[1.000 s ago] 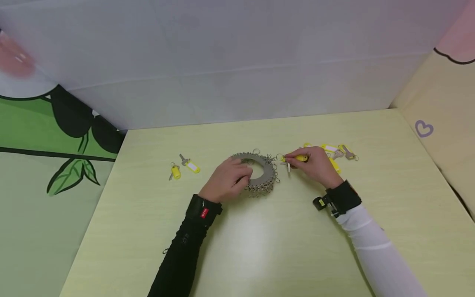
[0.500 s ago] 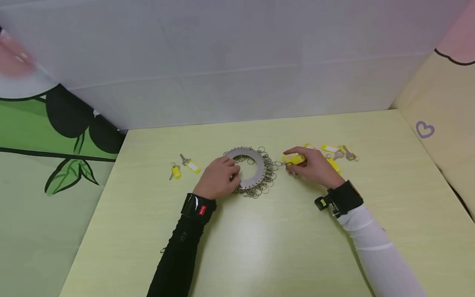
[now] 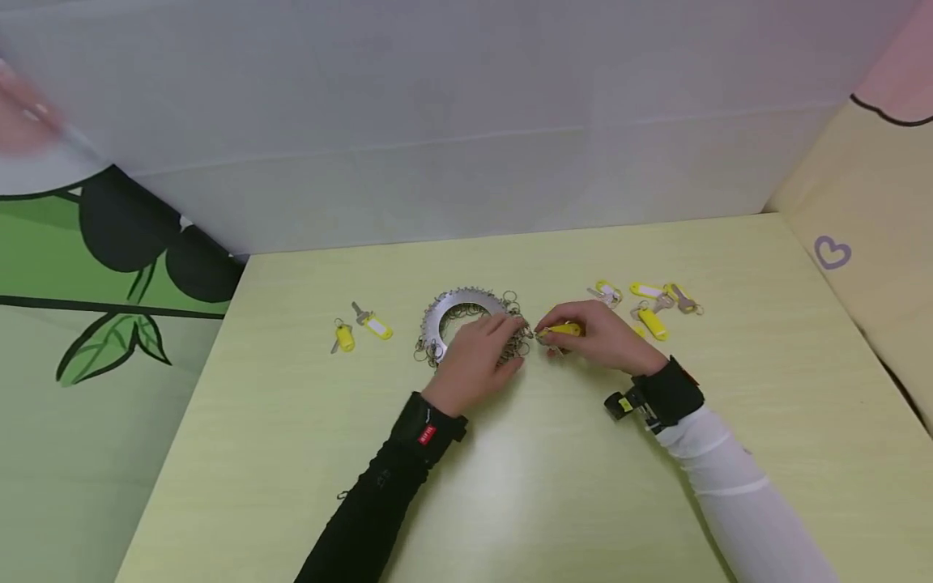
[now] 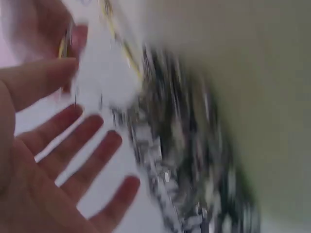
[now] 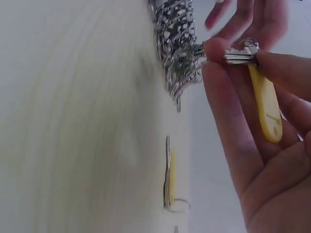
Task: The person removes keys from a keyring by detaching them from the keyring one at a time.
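A flat grey metal ring (image 3: pixel 437 312), hung around its edge with many small split rings (image 3: pixel 513 306), lies mid-table. My left hand (image 3: pixel 474 366) reaches over its near right part, fingers spread and extended, fingertips right at the split rings. The left wrist view shows this palm with nothing in it. Just right of the ring, my right hand (image 3: pixel 601 336) pinches a key (image 5: pixel 238 57) with a yellow tag (image 5: pixel 266 104) between thumb and fingers. The key points towards the split rings, with its own small ring (image 5: pixel 250 43) at the thumb tip.
Several keys with yellow tags (image 3: pixel 653 324) lie behind and right of my right hand. Two more, one with a white-labelled tag (image 3: pixel 377 326) and one with a plain yellow tag (image 3: pixel 345 335), lie at the left. A pale wall (image 3: pixel 466 194) stands behind the table.
The metal ring has shifted left and turned. My left hand has moved from its left part to its right part and its fingers have spread. My right hand has brought the key slightly left and nearer.
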